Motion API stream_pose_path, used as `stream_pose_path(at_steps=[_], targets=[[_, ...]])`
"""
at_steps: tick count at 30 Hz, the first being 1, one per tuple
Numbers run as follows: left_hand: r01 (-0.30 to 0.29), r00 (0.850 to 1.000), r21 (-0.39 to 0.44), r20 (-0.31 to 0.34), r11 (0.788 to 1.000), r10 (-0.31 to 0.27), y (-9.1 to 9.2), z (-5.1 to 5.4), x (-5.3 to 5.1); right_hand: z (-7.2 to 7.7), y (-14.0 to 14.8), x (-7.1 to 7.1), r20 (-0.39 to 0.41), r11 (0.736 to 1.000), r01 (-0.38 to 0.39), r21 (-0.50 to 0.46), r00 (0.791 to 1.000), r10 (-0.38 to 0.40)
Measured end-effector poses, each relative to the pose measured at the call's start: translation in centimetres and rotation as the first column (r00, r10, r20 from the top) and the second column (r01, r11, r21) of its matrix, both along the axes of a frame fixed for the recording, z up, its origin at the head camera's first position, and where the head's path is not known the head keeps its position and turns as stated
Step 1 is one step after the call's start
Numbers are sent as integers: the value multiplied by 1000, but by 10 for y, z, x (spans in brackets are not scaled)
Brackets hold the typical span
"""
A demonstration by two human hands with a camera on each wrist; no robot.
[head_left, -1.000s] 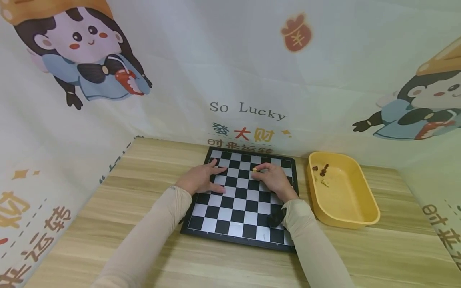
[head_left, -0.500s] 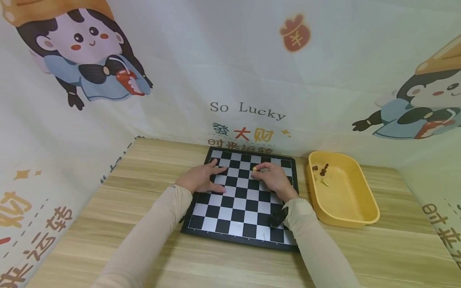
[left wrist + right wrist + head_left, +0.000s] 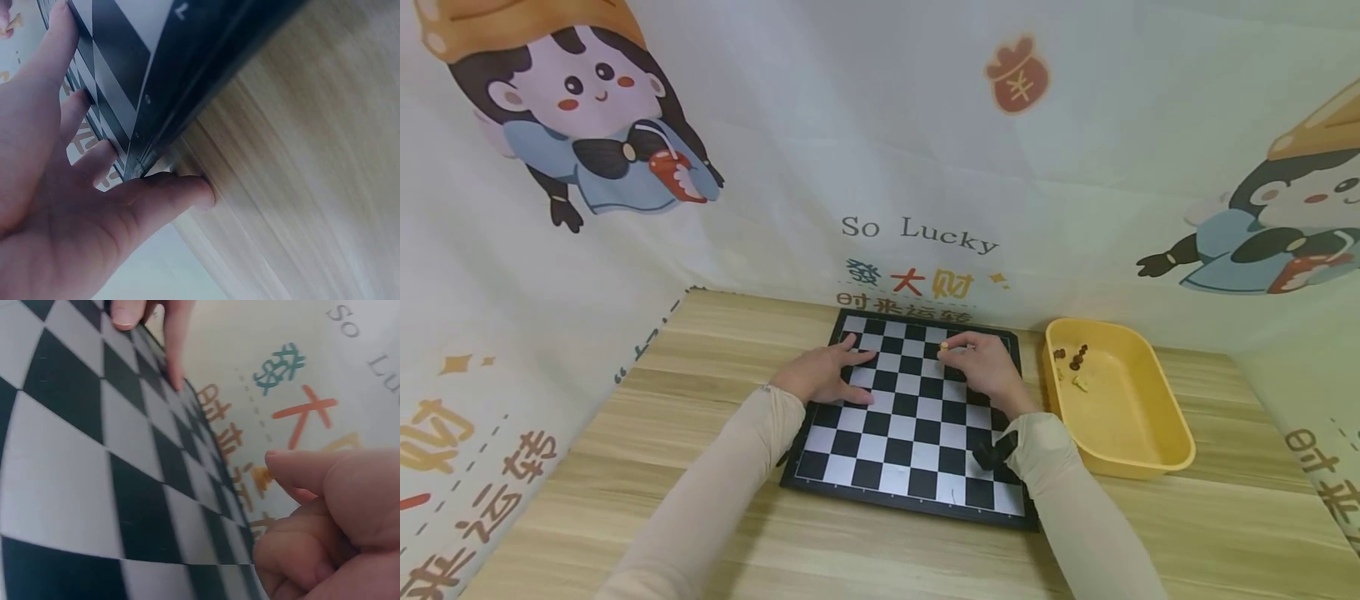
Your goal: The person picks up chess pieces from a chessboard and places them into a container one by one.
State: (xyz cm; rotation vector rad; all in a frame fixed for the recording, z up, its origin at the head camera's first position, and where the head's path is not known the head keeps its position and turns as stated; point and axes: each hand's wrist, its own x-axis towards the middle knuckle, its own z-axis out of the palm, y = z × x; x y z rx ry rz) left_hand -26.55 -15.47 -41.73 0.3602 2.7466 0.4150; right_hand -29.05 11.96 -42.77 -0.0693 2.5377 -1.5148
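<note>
A small yellow chess piece (image 3: 944, 346) is pinched between the thumb and index finger of my right hand (image 3: 988, 372), over the far right part of the chessboard (image 3: 917, 428). In the right wrist view the piece (image 3: 262, 477) is partly covered by the fingertips, so its kind cannot be told. My left hand (image 3: 822, 374) rests at the board's left side, fingers spread across the squares. The left wrist view shows one finger of that hand (image 3: 69, 219) lying outside the board's dark edge, above the wood.
Right of the board stands a yellow plastic bin (image 3: 1123, 408). Several brown chess pieces (image 3: 1077, 358) and pale yellow pieces (image 3: 1079, 383) lie at its far left. Behind the wooden table (image 3: 700, 358) hangs a printed cloth (image 3: 790, 167).
My right hand has shifted slightly right and away across the board, still pinching the yellow piece. My left hand keeps its place on the board. The head view has tilted a little.
</note>
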Motion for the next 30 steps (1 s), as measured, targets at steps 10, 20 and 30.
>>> stream_pose_path(at_steps=[10,20,30], targets=[[23,999,-23,-28,999,-24,1,4,2,20,16,4,-58,998,-22,63,998,26],[17,1000,-20,-20,1000,-18,2,1,3,34,37,10,-45,995,18,93,999,-14],[11,1000,-23,-16,1000,-11,2,-1,3,51,60,18,-45,980,-11,197,999,20]])
